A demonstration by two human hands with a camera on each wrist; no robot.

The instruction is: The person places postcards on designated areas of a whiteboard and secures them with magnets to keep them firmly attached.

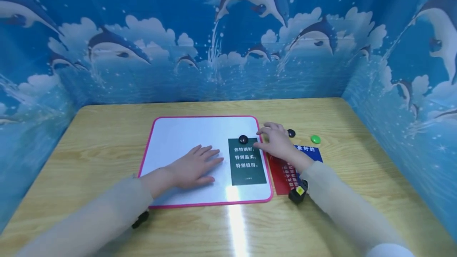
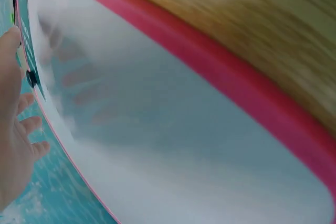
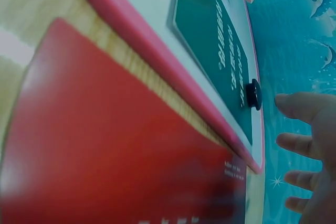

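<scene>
A whiteboard with a pink rim lies flat on the table. Over its middle my left hand is spread palm down, holding nothing; the left wrist view shows its fingers apart from the surface. On the board's right side is a dark green card printed with white characters, a round black magnet sitting at its top edge. Just right of that magnet my right hand hovers with loosely bent fingers and nothing in them; a gap separates it from the magnet.
Right of the board lie a red card and a blue card, partly covered by my right forearm. Beyond them are a second black magnet and a green magnet. A dolphin-print curtain surrounds the wooden table.
</scene>
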